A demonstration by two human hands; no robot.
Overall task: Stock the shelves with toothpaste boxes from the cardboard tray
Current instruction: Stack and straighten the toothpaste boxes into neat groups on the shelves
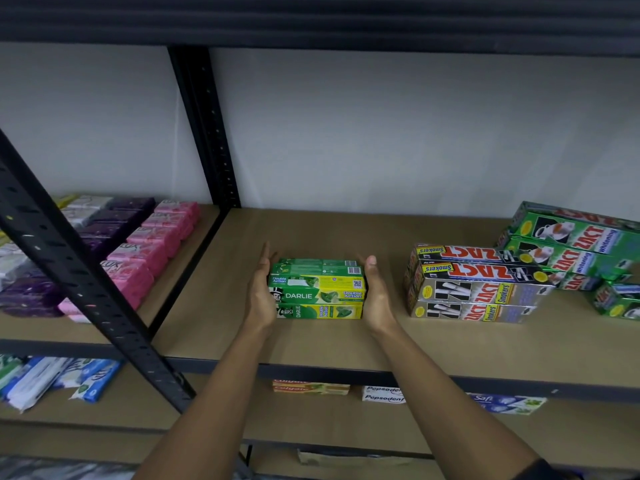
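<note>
darlie stack [318, 294] sits on the shelf [311, 344] well left of the zact boxes [474, 282], left hand [259, 294] and right hand [375, 296] flat-fingered against its ends; i'd squeeze evenly, square the stack, then release straight outward.

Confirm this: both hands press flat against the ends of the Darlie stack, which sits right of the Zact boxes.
Wrong on one point: the head view shows the Darlie stack left of the Zact boxes, not right. The left hand and right hand do press flat against its ends.
</note>
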